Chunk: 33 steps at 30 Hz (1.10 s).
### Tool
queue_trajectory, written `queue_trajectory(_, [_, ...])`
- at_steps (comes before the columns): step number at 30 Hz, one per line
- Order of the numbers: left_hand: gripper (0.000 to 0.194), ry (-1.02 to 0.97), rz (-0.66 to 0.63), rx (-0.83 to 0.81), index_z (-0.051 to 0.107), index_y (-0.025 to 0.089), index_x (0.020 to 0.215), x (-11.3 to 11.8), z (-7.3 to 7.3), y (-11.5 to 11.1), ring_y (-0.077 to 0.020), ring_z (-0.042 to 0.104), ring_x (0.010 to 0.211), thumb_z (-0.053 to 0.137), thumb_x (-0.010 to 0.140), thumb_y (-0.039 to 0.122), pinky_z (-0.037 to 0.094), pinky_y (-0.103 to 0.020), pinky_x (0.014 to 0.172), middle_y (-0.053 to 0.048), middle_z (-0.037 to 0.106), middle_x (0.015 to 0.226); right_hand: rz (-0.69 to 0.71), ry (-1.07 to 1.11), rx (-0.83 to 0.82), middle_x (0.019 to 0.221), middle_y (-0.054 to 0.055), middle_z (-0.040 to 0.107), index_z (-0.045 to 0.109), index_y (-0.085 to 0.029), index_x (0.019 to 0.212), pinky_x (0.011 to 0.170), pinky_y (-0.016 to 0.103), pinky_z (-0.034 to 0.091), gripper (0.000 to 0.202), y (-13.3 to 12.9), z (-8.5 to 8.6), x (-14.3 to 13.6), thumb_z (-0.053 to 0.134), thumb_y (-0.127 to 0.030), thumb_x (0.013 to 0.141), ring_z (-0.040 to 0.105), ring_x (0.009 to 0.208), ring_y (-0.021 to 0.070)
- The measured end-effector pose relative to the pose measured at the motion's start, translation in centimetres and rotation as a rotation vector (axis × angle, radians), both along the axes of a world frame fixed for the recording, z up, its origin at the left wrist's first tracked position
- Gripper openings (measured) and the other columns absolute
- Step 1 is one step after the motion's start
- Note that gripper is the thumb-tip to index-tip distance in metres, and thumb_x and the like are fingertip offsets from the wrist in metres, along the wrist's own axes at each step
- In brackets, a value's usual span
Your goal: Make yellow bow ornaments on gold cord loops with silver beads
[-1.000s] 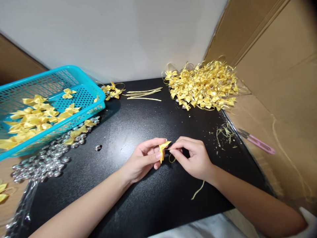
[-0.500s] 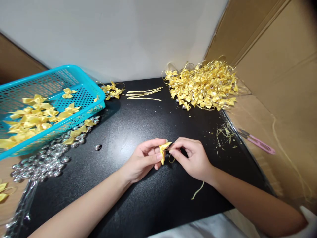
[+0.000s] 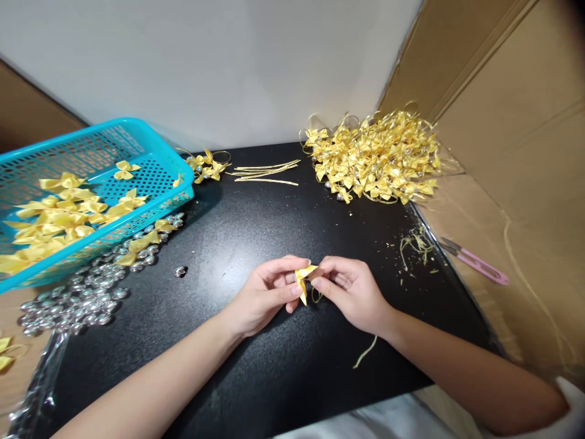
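My left hand [image 3: 270, 292] is closed on a yellow ribbon bow [image 3: 301, 284], held between thumb and fingers above the black table. Close beside it, my right hand [image 3: 351, 289] pinches at the bow's right side, its fingertips on a thin gold cord. A small loop of that gold cord [image 3: 317, 296] hangs below the right fingertips. The exact pinch point is hidden by the fingers. One cord end [image 3: 365, 352] shows beneath my right wrist. A single silver bell-like bead [image 3: 181, 271] lies on the table to the left.
On the left stands a turquoise basket [image 3: 171, 194] of yellow bows, with many silver beads [image 3: 86, 299] before it. Cut gold cords [image 3: 267, 172] lie at the back. A heap of corded bows [image 3: 375, 158] fills the back right, near pink-handled snips [image 3: 479, 266] and thread scraps [image 3: 417, 244].
The bow has turned slightly and shifted a little to the right in my left hand. My right fingertips have drawn in closer against it.
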<state>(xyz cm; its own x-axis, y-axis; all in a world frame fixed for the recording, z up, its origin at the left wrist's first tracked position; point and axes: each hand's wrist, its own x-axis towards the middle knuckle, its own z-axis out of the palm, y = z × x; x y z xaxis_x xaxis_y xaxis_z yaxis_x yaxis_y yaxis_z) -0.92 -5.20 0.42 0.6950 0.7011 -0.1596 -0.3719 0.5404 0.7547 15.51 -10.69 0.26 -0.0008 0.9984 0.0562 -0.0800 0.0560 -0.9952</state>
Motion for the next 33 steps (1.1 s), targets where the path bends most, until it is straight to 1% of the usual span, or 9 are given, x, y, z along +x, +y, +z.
queue_trajectory(5, [0.027,0.006,0.002,0.001,0.080,0.027,0.094,-0.09,-0.06,0.03,-0.0038,0.052,0.053,0.083,0.069,0.016,0.044,-0.010,0.043,0.001,0.063,0.071,-0.010,-0.009,0.006,0.070,0.001,0.066,0.066,-0.018,0.074,0.062,0.023,0.050,0.008,0.04,0.01,0.02,0.064,-0.015,0.081,0.062,0.065,0.0114])
queue_trajectory(9, [0.026,-0.024,0.011,-0.048,0.080,0.023,0.092,-0.26,-0.14,0.08,-0.0038,0.054,0.052,0.084,0.067,0.023,0.045,-0.012,0.045,0.001,0.065,0.074,-0.029,-0.091,0.042,0.069,0.001,0.066,0.066,-0.018,0.073,0.061,0.024,0.048,0.010,0.04,0.13,0.05,0.063,-0.014,0.082,0.061,0.064,0.0114])
queue_trajectory(11, [0.024,-0.019,0.018,-0.078,0.080,0.022,0.090,-0.32,-0.19,0.09,-0.0046,0.056,0.053,0.084,0.067,0.022,0.045,-0.013,0.046,0.000,0.066,0.075,-0.036,-0.127,0.058,0.069,0.001,0.066,0.066,-0.018,0.073,0.061,0.025,0.047,0.010,0.04,0.13,0.11,0.063,-0.015,0.083,0.060,0.063,0.0116])
queue_trajectory(15, [0.025,0.012,0.021,-0.126,0.080,0.024,0.089,-0.40,-0.30,0.09,-0.0047,0.055,0.053,0.085,0.065,0.020,0.044,-0.013,0.045,0.000,0.067,0.072,-0.037,-0.194,0.077,0.069,0.002,0.065,0.068,-0.018,0.075,0.060,0.026,0.047,0.010,0.02,0.03,0.27,0.063,-0.016,0.084,0.060,0.063,0.0127])
queue_trajectory(20, [0.024,0.026,0.014,-0.122,0.080,0.025,0.089,-0.38,-0.31,0.04,-0.0049,0.053,0.052,0.085,0.066,0.020,0.041,-0.012,0.044,0.001,0.065,0.065,-0.029,-0.242,0.092,0.068,0.002,0.065,0.067,-0.018,0.075,0.060,0.026,0.046,0.012,-0.06,0.01,0.36,0.062,-0.017,0.086,0.059,0.062,0.0128])
queue_trajectory(27, [0.024,0.032,0.011,-0.117,0.080,0.026,0.089,-0.38,-0.20,0.06,-0.0043,0.052,0.050,0.085,0.065,0.021,0.040,-0.012,0.044,0.001,0.064,0.063,-0.043,-0.254,0.114,0.066,0.001,0.064,0.066,-0.018,0.074,0.058,0.026,0.045,0.012,-0.03,0.18,0.46,0.062,-0.016,0.085,0.058,0.061,0.0128])
queue_trajectory(33, [0.025,0.033,0.010,-0.131,0.080,0.026,0.088,-0.43,-0.22,0.00,-0.0042,0.053,0.050,0.086,0.064,0.020,0.040,-0.012,0.043,0.001,0.065,0.066,-0.036,-0.275,0.134,0.065,0.001,0.063,0.066,-0.018,0.074,0.058,0.027,0.045,0.013,0.05,0.22,0.53,0.062,-0.016,0.085,0.058,0.060,0.0129])
